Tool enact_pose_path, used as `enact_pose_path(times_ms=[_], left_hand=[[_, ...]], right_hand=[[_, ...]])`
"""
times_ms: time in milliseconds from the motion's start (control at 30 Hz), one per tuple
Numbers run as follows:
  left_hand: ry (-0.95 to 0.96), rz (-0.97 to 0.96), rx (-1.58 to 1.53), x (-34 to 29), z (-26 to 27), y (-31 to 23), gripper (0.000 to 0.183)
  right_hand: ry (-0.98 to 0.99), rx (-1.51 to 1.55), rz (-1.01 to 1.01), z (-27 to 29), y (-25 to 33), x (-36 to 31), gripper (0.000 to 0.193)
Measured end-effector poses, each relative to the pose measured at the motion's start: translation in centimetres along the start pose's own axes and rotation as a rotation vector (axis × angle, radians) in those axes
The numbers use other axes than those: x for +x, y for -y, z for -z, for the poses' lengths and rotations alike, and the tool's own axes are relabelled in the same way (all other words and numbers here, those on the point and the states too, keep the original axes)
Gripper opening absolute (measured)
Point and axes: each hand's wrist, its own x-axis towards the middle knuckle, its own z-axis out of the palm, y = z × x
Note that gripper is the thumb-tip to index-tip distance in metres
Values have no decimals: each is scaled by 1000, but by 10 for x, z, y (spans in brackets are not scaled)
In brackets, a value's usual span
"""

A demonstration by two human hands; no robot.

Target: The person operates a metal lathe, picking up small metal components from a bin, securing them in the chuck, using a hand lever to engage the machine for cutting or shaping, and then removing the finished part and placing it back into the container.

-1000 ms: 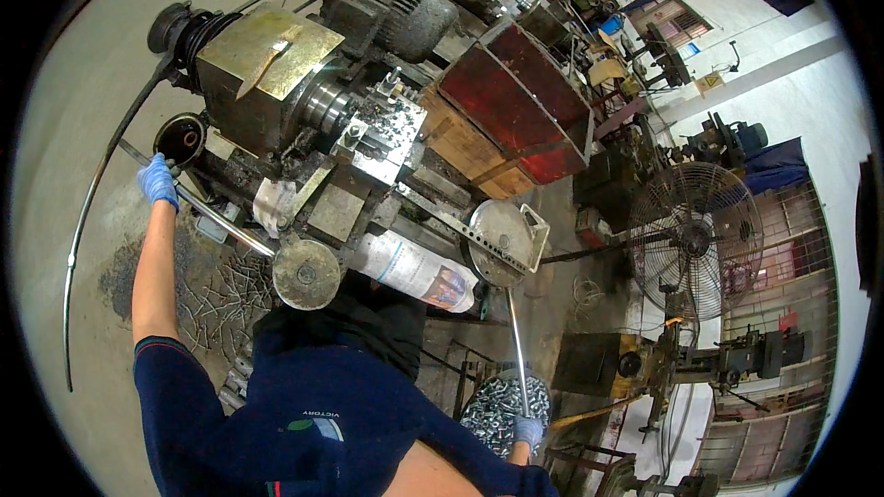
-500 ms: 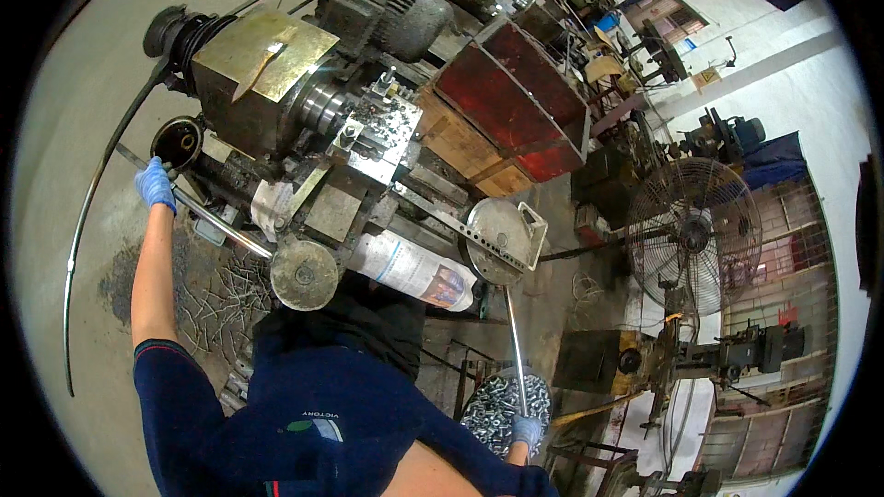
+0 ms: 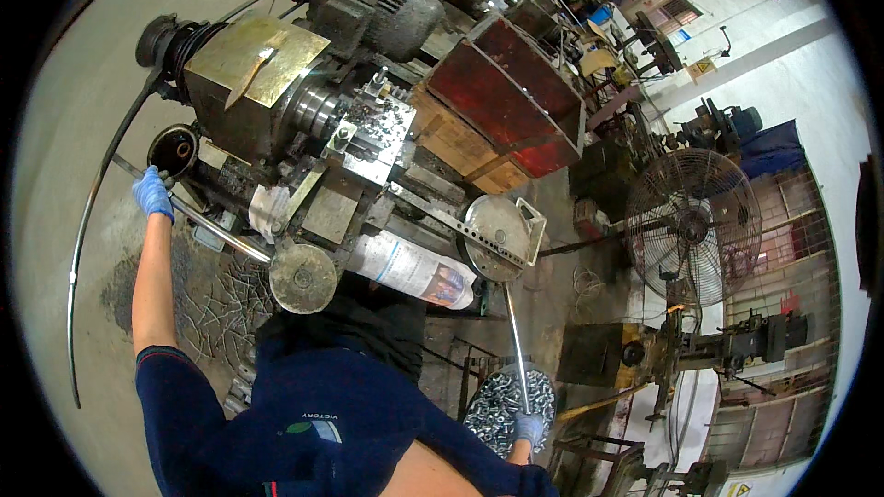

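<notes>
My left hand [image 3: 153, 193], in a blue glove, is closed around the end of a metal lever [image 3: 219, 234] at the machine's left side. This lever runs to a round metal hub [image 3: 304, 278] near my waist. At lower right my right hand [image 3: 528, 429], also gloved in blue, grips a long shiny rod [image 3: 517, 335]. The rod extends up to a round disc [image 3: 490, 225] at the machine's right end. Below and around the right hand is a container of small metal parts [image 3: 493, 410]. Metal chips cover the bright tool slide [image 3: 379, 133] beside the spindle chuck [image 3: 311, 109].
A brush [image 3: 250, 78] lies on the machine's brass-coloured top plate [image 3: 290, 64]. Behind stand a motor [image 3: 378, 9] and a red bin [image 3: 506, 97] on wood. A large fan [image 3: 693, 224] is at right. Thin metal scraps [image 3: 226, 308] litter the floor; a hose [image 3: 87, 239] hangs left.
The view has shifted slightly, with the machine appearing a little further left. Both hands keep their hold on the lever and the rod.
</notes>
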Motion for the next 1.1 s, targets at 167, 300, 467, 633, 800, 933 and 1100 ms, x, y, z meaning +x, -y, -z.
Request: enact_pose_path(times_ms=[167, 300, 467, 633, 800, 933, 1100], left_hand=[[2, -5, -31, 3, 0, 6, 20], [17, -16, -11, 12, 5, 8, 21], [-22, -42, 84, 9, 7, 0, 21], [-33, -22, 75, -14, -1, -8, 16], [6, -32, 33, -10, 5, 9, 16], [74, 15, 99, 0, 2, 22, 17], [256, 147, -32, -6, 39, 4, 31]], right_hand=[[-32, 1, -22, 16, 14, -13, 47], [-94, 159, 166, 30, 67, -24, 50], [-66, -77, 303, 55, 162, -5, 41], [-147, -82, 353, 46, 164, 83, 33], [-178, -220, 319, 93, 251, 165, 44], [-180, -152, 266, 109, 325, 172, 62], [-361, 101, 550, 86, 316, 121, 82]])
